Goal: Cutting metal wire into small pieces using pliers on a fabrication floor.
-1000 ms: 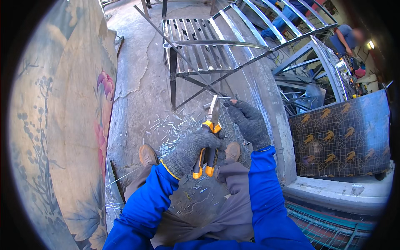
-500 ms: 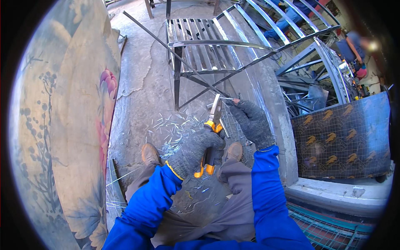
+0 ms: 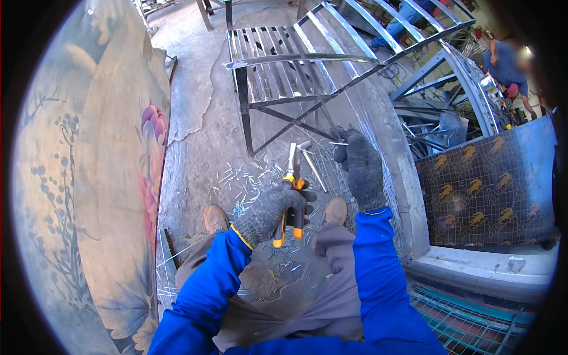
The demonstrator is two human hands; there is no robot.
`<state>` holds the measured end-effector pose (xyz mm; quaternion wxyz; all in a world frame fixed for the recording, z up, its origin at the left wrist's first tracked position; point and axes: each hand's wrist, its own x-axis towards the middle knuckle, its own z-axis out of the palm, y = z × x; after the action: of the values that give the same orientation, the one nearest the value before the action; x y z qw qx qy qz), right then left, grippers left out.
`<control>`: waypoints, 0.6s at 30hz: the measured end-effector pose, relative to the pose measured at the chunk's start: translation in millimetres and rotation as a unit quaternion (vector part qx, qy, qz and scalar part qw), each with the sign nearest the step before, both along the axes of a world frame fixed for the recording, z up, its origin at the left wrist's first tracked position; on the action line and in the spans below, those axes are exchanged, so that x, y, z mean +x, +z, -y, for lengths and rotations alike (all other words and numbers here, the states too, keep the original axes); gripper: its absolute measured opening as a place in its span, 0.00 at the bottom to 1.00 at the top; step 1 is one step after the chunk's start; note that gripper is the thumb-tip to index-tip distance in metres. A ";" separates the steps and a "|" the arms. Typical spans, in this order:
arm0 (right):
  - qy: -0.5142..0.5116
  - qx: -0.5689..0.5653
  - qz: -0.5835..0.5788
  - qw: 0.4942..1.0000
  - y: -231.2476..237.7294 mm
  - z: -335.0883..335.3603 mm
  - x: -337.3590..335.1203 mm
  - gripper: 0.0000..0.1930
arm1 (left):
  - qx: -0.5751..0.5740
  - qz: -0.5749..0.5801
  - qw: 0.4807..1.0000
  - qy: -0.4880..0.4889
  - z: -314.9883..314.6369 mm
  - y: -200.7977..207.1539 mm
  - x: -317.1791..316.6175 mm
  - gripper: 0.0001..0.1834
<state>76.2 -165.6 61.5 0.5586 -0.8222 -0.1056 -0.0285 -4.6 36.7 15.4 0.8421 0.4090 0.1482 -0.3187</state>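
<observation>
My left hand [image 3: 269, 214], in a grey knit glove with a yellow cuff edge, is closed around a pair of pliers [image 3: 289, 177] with orange and black handles. Their jaws point away from me, slightly spread, with nothing visible between them. To the right, my right hand [image 3: 364, 168], also gloved, is held out over the floor. A short, thin metal rod [image 3: 339, 143] sticks out leftward between its thumb and fingers. Below and between the hands, a hammer-like metal tool [image 3: 314, 170] lies on the floor. Short metal offcuts [image 3: 245, 180] are scattered around it and near my shoes.
A bare metal chair frame [image 3: 278, 97] with slats stands ahead. Wire mesh lies beside the concrete ledge [image 3: 402, 177] on the right. A patterned dark board [image 3: 485, 189] and steel frames stand beyond it. A painted panel [image 3: 94, 177] fills the left. Other people [image 3: 506, 62] are at the upper right.
My right hand has drawn back to the right with the rod, away from the pliers. The pliers have dropped slightly toward me and left. The hammer-like tool is now less covered.
</observation>
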 end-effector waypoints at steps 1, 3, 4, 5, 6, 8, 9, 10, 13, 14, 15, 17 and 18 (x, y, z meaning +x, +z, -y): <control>-0.010 0.077 -0.071 0.994 -0.3 -0.3 -0.9 0.24 | -0.048 -0.011 0.999 -0.019 1.9 -1.9 -0.5 0.31; -0.018 0.143 -0.085 0.986 -0.1 -10.4 -0.9 0.25 | -0.117 -0.026 0.992 -0.047 4.1 -9.0 -0.7 0.32; -0.028 0.208 -0.101 0.973 -0.4 -11.7 -1.3 0.27 | -0.120 -0.026 0.991 -0.049 6.2 -6.0 0.1 0.32; -0.030 0.205 -0.100 0.973 -4.3 -9.0 0.5 0.27 | -0.144 -0.015 0.988 -0.060 8.4 -1.0 0.5 0.32; -0.020 0.163 -0.075 0.983 -11.2 -5.5 3.8 0.26 | -0.168 -0.005 0.983 -0.070 10.4 5.6 0.9 0.32; -0.002 0.128 -0.056 0.990 -15.8 -10.2 4.6 0.26 | -0.240 -0.039 0.969 -0.050 6.8 24.6 -1.9 0.30; -0.003 0.088 -0.053 0.995 -11.2 -12.2 2.3 0.25 | -0.314 -0.071 0.946 -0.035 7.1 29.2 -2.3 0.28; -0.005 0.046 -0.048 0.998 -7.1 -13.0 0.7 0.25 | -0.316 -0.070 0.946 -0.034 9.7 29.4 -3.4 0.28; -0.021 0.065 -0.049 0.996 -5.6 -16.1 -0.3 0.25 | -0.279 -0.079 0.956 -0.032 11.1 37.0 -5.5 0.25; -0.020 0.063 -0.050 0.997 -6.3 -16.5 -0.4 0.25 | -0.281 -0.080 0.956 -0.032 11.7 36.4 -6.0 0.25; -0.026 0.114 -0.064 0.991 -7.3 -16.5 -0.4 0.24 | -0.252 -0.049 0.965 -0.053 13.5 35.7 -6.7 0.28; -0.027 0.168 -0.077 0.982 -8.0 -20.6 1.3 0.24 | -0.257 -0.024 0.964 -0.065 15.5 25.9 -9.9 0.32; -0.025 0.148 -0.073 0.986 -7.7 -21.4 2.3 0.24 | -0.256 -0.023 0.964 -0.063 13.6 24.5 -10.3 0.32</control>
<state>78.6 -144.2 53.8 0.6793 -0.7329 -0.0383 0.0025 -14.9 23.1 39.9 0.8934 0.1805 0.0547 -0.4077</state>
